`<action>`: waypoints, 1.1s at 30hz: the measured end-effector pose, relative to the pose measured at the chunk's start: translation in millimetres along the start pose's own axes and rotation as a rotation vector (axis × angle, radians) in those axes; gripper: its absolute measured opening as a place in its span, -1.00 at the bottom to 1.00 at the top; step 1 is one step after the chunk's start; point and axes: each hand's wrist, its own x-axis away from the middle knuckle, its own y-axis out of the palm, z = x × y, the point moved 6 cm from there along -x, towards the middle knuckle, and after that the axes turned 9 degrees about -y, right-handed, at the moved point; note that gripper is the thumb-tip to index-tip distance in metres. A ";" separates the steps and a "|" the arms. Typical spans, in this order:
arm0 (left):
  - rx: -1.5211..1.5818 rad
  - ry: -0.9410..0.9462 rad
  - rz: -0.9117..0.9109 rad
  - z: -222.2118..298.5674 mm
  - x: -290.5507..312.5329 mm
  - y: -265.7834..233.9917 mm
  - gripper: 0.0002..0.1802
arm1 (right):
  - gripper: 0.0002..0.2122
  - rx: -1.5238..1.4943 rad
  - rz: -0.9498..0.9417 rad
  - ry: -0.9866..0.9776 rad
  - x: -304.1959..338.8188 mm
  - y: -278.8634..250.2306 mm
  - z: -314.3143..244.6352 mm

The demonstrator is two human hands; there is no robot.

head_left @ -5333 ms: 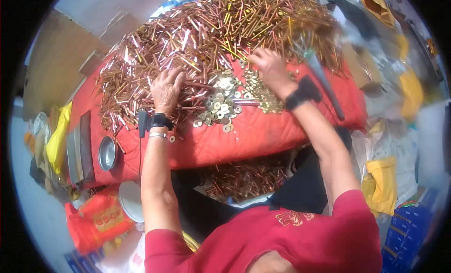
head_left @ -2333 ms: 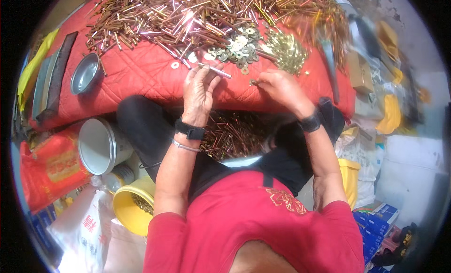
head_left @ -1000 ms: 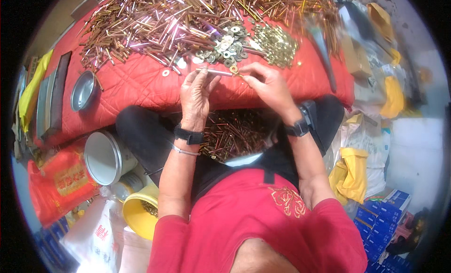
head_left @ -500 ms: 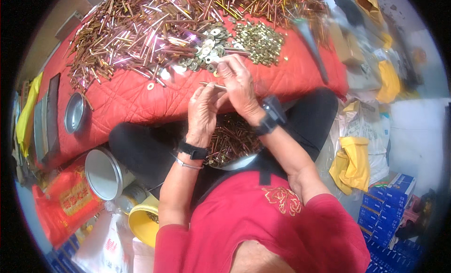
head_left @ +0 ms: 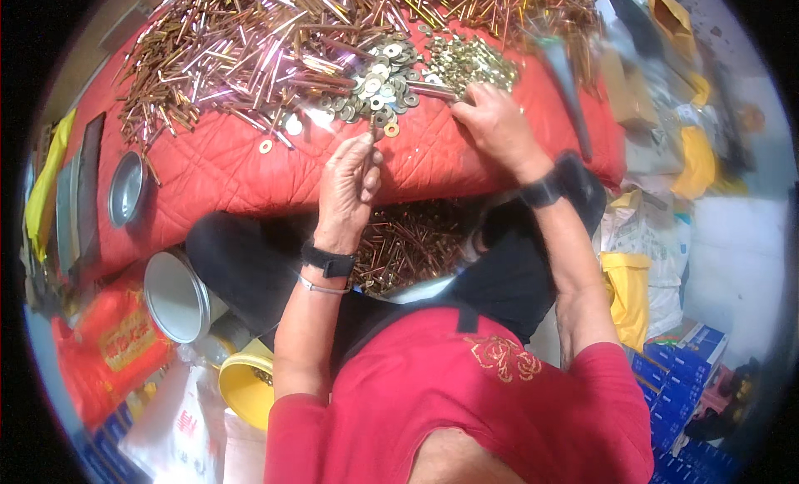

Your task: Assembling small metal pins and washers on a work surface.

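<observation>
My left hand (head_left: 348,180) is closed, pinching a thin copper-coloured rod (head_left: 371,129) that points up between thumb and finger. Just beyond its tip lies a pile of flat metal washers (head_left: 384,80). My right hand (head_left: 498,128) has its fingers curled at the near edge of a heap of small brass-coloured nuts (head_left: 470,58). Beside its fingertips lies a shiny metal tube (head_left: 429,89); whether they touch it, I cannot tell. What those fingers hold, if anything, is hidden.
A big spread of copper-coloured rods (head_left: 241,59) covers the far part of the red quilted cloth (head_left: 200,180). More rods (head_left: 404,247) lie between my legs. A metal bowl (head_left: 126,188), a white bucket (head_left: 176,297) and a yellow bucket (head_left: 243,388) are at left; blue boxes (head_left: 678,384) stand at right.
My right hand has left the left one and moved right, to the edge of the nuts. My left hand has turned the rod from lying sideways to pointing up, near the washers.
</observation>
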 end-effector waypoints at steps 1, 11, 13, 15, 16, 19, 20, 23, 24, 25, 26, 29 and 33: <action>-0.022 0.011 0.013 -0.8 1.1 -0.5 -0.75 | -0.96 -0.005 0.006 -0.010 -0.3 1.0 -6.2; -0.226 0.035 -0.031 -8.7 5.4 1.8 -0.81 | -0.90 -0.806 0.284 0.461 -6.7 -5.2 -27.1; -0.286 0.011 -0.019 -7.0 14.2 9.2 -0.84 | -0.91 -1.266 0.331 0.628 -5.1 8.3 -43.9; -0.357 0.022 -0.031 -5.8 20.1 14.2 -0.85 | -0.89 -1.260 0.349 0.521 -7.8 7.5 -55.2; -0.357 0.020 -0.039 -6.3 20.7 14.1 -0.85 | -0.87 -1.275 0.377 0.480 -9.6 6.7 -60.6; -0.359 0.018 -0.059 -5.4 22.4 12.1 -0.87 | -0.77 -1.310 0.390 0.477 -12.4 -0.2 -67.4; -0.365 0.015 -0.071 -4.1 22.6 13.3 -0.87 | -0.74 -1.309 0.392 0.494 -11.4 -2.2 -66.4; -0.373 0.014 -0.107 2.7 27.1 18.7 -0.87 | -0.68 -1.302 0.411 0.475 -12.9 -8.2 -63.8; -0.374 0.016 -0.118 4.4 28.7 20.0 -0.87 | -0.65 -1.299 0.419 0.457 -14.1 -10.5 -63.7; -0.381 0.011 -0.112 4.3 28.8 19.9 -0.87 | -0.64 -1.294 0.401 0.459 -14.6 -12.0 -64.5; -0.388 0.005 -0.105 4.3 29.0 19.5 -0.87 | -0.63 -1.289 0.383 0.462 -15.5 -14.0 -65.9; -0.413 -0.011 -0.123 4.9 30.8 20.6 -0.87 | -0.62 -1.246 0.346 0.457 -13.9 -14.9 -65.4; -0.439 -0.061 -0.156 5.4 31.7 20.2 -0.87 | -0.63 -1.082 0.243 0.367 -15.8 -22.6 -66.0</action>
